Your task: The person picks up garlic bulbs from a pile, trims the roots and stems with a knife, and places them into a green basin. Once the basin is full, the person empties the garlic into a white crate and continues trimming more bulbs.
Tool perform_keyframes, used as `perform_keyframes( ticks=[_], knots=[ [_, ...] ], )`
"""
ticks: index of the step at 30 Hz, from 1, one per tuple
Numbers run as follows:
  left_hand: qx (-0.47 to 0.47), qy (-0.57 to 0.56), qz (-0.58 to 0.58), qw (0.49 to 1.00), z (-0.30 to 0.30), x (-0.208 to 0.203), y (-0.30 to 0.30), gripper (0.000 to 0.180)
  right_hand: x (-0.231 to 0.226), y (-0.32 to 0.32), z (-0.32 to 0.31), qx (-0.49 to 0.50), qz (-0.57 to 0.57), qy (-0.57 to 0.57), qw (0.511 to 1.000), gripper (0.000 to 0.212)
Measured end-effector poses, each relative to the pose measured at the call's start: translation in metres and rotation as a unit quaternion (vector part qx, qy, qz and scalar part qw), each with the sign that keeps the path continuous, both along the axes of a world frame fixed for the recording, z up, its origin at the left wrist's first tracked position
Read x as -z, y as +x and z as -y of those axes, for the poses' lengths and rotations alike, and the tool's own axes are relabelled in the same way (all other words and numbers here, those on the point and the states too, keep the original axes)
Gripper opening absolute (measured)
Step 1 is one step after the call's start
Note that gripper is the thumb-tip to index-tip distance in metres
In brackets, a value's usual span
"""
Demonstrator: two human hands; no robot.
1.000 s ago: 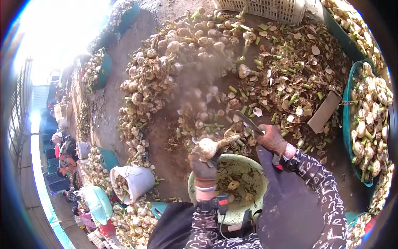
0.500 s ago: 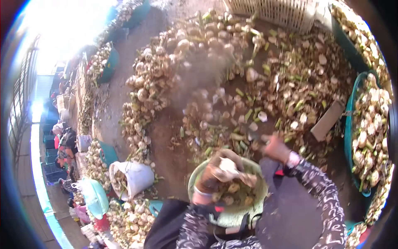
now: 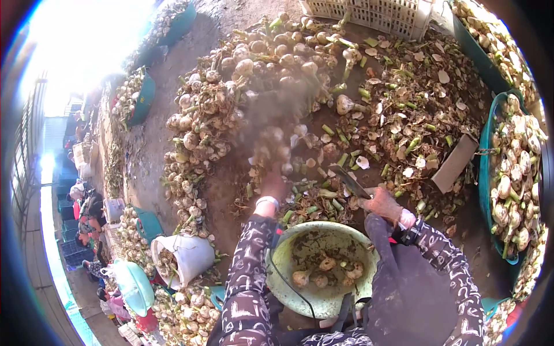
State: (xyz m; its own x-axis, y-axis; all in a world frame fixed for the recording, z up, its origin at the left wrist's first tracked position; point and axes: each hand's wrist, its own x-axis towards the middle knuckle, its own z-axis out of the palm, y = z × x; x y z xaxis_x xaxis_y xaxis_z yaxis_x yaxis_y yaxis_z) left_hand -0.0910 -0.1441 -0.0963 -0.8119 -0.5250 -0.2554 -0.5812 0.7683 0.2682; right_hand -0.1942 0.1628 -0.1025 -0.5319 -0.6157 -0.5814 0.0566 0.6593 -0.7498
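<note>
My right hand (image 3: 383,205) is closed around a knife (image 3: 350,183), whose dark blade points up and left over cut stems. My left hand (image 3: 273,183) reaches forward to the near side of a heap of garlic bulbs (image 3: 245,66). A hazy smear in the picture covers its fingers, so what they hold does not show. Between my forearms and close to my body stands a pale green basin (image 3: 283,288), with several garlic bulbs (image 3: 328,264) at its bottom. Cut stems and loose skins (image 3: 323,199) lie just beyond its rim.
Trimmings (image 3: 415,109) spread across the ground ahead, with a flat block (image 3: 456,164) on them. Teal tubs of garlic (image 3: 487,190) line the right. A white bucket (image 3: 187,256) lies tipped at left, near a turquoise basin (image 3: 134,285). A plastic crate (image 3: 369,17) stands far ahead; people (image 3: 89,207) sit far left.
My left hand held a garlic bulb over the basin; it has moved forward to the heap, and the basin's inside shows. My right hand stays near its place with the knife.
</note>
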Motion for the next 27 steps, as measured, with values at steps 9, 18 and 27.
perform_keyframes(
  ticks=[9, 18, 27],
  knots=[
    [-0.206, 0.541, -0.149, 0.802, -0.003, 0.002, 0.051, 0.028, -0.049, -0.003, 0.031, 0.009, -0.073, -0.126, 0.989, 0.03],
    [-0.204, 0.632, -0.348, 0.662, -0.094, -0.071, 0.023, 0.025, -0.101, -0.022, 0.071, -0.059, -0.168, -0.241, 0.954, 0.034],
    [-0.19, 0.661, -0.24, 0.685, -0.111, -0.091, 0.033, 0.066, -0.045, 0.004, 0.025, -0.073, -0.058, -0.081, 0.992, 0.04]
  ],
)
